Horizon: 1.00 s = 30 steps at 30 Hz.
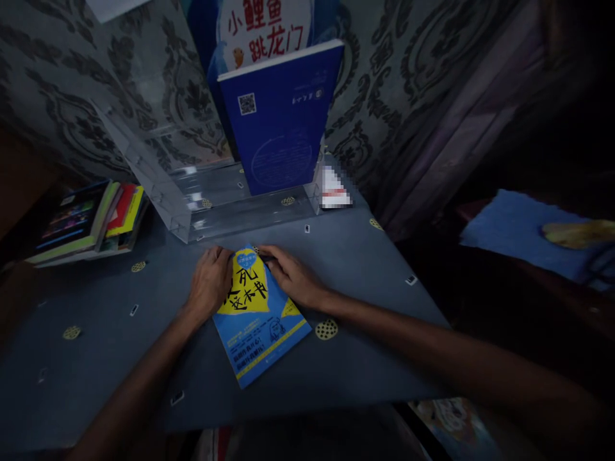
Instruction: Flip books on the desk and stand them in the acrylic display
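Observation:
A blue and yellow paperback book (262, 326) with black Chinese lettering is on the grey tablecloth, its cover up and turned at a slant. My left hand (211, 278) grips its upper left edge, fingers curled and partly hidden. At the upper right edge, my right hand (294, 276) holds the same book, with the fingertips pointing toward its top. Just beyond the hands stands a clear acrylic rack (250, 214). A dark blue book (283, 128) with a QR code leans upright in its right part, before a taller picture book (266, 29).
Several books (77, 221) lie stacked at the table's left. A small white item (335, 189), blurred out, sits behind the rack's right end. Patterned wallpaper (180, 70) rises behind, and a blue cloth (509, 227) lies off the table's right edge.

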Each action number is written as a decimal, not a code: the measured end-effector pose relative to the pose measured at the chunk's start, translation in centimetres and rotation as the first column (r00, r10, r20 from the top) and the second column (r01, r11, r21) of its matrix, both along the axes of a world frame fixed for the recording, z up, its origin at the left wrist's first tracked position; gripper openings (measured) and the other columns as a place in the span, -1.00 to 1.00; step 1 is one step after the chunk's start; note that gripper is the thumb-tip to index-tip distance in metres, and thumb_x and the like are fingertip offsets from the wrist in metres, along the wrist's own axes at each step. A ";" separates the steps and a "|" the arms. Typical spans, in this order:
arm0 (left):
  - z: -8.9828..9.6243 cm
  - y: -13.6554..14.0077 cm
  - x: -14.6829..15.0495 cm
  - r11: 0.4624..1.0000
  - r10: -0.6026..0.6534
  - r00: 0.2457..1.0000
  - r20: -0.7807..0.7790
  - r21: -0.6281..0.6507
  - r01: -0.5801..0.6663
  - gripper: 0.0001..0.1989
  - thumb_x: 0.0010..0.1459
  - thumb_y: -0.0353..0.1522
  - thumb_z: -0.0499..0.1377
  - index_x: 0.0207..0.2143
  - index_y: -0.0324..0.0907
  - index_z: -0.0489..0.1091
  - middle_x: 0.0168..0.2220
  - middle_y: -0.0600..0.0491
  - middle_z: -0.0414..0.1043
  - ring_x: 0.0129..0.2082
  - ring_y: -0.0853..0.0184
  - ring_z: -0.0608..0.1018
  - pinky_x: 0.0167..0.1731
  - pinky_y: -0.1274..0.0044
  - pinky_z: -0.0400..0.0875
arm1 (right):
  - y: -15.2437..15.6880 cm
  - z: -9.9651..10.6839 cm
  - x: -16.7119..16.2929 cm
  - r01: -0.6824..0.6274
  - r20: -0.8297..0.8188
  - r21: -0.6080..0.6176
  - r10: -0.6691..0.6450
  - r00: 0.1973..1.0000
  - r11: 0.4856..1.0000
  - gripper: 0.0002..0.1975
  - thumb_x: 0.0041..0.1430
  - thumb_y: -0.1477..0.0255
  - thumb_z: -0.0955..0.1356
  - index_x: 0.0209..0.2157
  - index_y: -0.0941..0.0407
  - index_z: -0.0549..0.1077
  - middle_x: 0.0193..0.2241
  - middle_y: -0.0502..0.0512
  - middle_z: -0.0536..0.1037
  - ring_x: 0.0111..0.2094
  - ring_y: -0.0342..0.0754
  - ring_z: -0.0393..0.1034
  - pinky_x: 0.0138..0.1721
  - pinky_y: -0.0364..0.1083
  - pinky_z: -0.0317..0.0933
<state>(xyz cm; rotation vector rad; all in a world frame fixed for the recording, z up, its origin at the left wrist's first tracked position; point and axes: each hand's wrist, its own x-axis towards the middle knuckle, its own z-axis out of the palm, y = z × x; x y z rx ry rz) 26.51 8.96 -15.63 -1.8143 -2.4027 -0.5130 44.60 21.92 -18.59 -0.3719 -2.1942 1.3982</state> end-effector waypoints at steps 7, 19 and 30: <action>-0.2 0.5 -0.2 0.996 0.066 0.984 0.166 0.043 -0.075 -0.72 0.30 -0.33 -0.05 -0.19 -0.19 0.44 -0.24 -0.09 0.47 -0.17 0.09 0.51 -0.09 0.26 0.41 | 1.2 -0.7 -0.9 -0.022 -0.056 -0.233 0.009 0.998 0.972 -0.56 0.33 0.60 0.18 0.18 0.07 0.35 0.15 0.23 0.50 0.10 0.01 0.48 0.09 0.10 0.44; 0.4 0.6 -0.1 0.985 0.138 0.888 0.438 0.031 -0.169 -0.73 0.22 -0.23 0.00 -0.21 -0.16 0.41 -0.33 0.04 0.44 -0.37 0.25 0.47 -0.33 0.43 0.33 | 0.7 0.4 -0.3 -0.017 -0.023 -0.231 0.012 1.000 0.973 -0.59 0.35 0.55 0.23 0.19 0.09 0.34 0.12 0.24 0.54 0.14 0.04 0.46 0.18 0.16 0.36; 1.7 1.6 0.9 0.994 0.095 0.854 0.511 -0.006 -0.107 -0.66 0.29 -0.06 0.01 -0.30 -0.12 0.35 -0.46 0.12 0.39 -0.46 0.30 0.43 -0.43 0.48 0.26 | 1.3 1.3 -0.2 0.010 0.043 -0.226 -0.001 0.999 0.974 -0.62 0.38 0.50 0.25 0.18 0.09 0.37 0.15 0.22 0.51 0.16 0.03 0.43 0.19 0.11 0.32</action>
